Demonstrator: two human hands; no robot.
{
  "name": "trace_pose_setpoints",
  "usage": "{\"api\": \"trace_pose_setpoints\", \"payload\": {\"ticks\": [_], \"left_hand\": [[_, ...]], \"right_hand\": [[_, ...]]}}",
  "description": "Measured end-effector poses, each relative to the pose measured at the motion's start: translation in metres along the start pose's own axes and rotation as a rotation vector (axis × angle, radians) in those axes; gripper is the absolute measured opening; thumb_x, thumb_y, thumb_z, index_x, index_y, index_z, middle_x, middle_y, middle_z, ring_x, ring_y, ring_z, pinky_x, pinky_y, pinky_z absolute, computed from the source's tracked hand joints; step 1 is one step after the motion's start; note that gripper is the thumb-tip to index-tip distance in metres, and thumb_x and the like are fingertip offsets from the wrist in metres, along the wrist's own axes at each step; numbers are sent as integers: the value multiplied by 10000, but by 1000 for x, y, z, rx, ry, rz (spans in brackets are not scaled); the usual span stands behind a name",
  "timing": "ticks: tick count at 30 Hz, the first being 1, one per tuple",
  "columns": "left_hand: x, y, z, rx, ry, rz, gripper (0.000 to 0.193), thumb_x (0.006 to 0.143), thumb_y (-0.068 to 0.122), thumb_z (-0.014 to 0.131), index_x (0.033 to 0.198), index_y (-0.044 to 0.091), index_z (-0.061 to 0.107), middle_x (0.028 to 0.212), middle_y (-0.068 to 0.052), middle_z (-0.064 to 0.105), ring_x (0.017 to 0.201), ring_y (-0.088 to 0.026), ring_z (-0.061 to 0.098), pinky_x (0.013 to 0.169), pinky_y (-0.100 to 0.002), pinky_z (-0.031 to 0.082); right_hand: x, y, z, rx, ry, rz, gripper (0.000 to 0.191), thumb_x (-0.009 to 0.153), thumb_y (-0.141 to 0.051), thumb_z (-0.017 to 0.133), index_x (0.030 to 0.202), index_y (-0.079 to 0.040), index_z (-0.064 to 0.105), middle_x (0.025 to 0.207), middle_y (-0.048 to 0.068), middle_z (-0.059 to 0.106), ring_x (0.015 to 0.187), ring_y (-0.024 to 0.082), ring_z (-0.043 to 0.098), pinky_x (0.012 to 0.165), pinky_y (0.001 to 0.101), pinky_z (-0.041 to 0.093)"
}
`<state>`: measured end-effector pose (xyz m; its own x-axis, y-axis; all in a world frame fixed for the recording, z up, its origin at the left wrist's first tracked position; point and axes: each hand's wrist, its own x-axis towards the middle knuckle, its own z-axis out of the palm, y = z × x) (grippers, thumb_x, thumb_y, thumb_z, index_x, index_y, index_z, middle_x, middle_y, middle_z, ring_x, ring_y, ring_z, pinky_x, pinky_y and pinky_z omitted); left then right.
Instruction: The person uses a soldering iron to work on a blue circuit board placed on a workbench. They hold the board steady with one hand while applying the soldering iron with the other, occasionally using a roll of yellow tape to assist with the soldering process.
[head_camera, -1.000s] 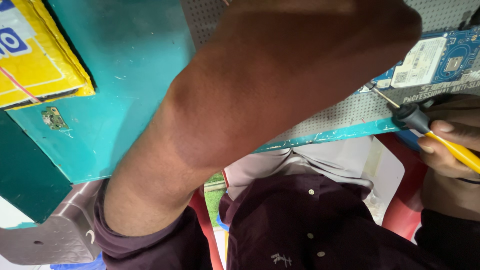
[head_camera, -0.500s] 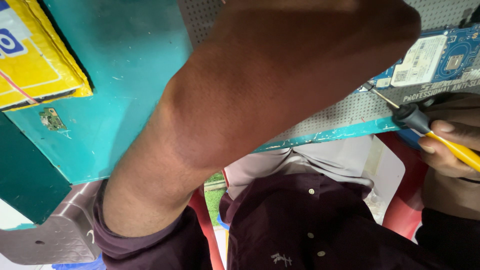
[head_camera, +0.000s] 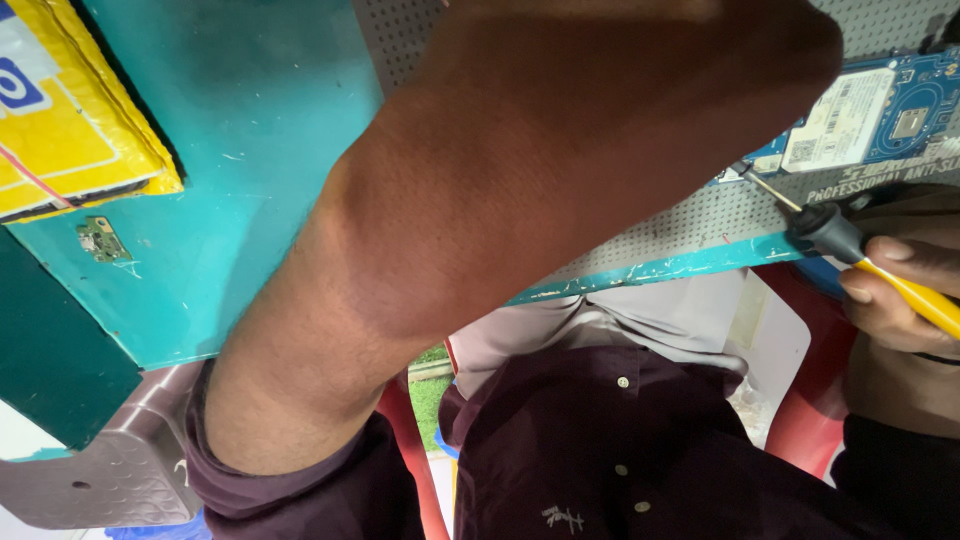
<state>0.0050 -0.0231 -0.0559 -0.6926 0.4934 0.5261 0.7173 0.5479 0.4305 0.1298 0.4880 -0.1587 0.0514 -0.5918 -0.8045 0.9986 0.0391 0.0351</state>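
My left forearm (head_camera: 520, 200) crosses most of the view and reaches up to the right. Only the back of my left hand (head_camera: 790, 60) shows at the top edge, its fingers hidden, close to a blue circuit board (head_camera: 900, 110). The board lies on a grey perforated mat (head_camera: 700, 220). At the right edge my right hand (head_camera: 900, 290) grips a screwdriver (head_camera: 850, 245) with a yellow handle and black collar. Its thin tip touches the board's lower left corner.
The mat lies on a teal table (head_camera: 230, 130). A yellow padded envelope (head_camera: 70, 130) sits at the top left, with a tiny green circuit piece (head_camera: 100, 240) just below it. Under the table edge are my dark shirt and a red chair (head_camera: 800, 420).
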Motion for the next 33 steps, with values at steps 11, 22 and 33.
{"api": "trace_pose_setpoints", "payload": {"ticks": [11,22,33], "left_hand": [[0,0,0,64,6,7,167,870,3,690,793,127,607,746,-19,558,677,-150,605,532,-326,432],[1,-1,2,0,13,25,109,858,9,664,859,115,636,769,-18,598,707,-150,634,554,-315,452],[3,-2,3,27,31,22,143,826,5,692,797,129,625,743,-29,582,680,-167,622,535,-334,443]], "right_hand": [[-2,-2,-11,226,37,242,557,1115,-458,515,1020,80,621,681,117,621,526,107,611,449,209,502],[14,5,-14,490,-121,345,444,987,-418,520,1087,2,626,775,98,673,627,96,682,488,171,521],[4,3,-3,157,262,233,474,952,-448,503,905,0,650,541,89,594,384,99,544,306,214,425]]}}
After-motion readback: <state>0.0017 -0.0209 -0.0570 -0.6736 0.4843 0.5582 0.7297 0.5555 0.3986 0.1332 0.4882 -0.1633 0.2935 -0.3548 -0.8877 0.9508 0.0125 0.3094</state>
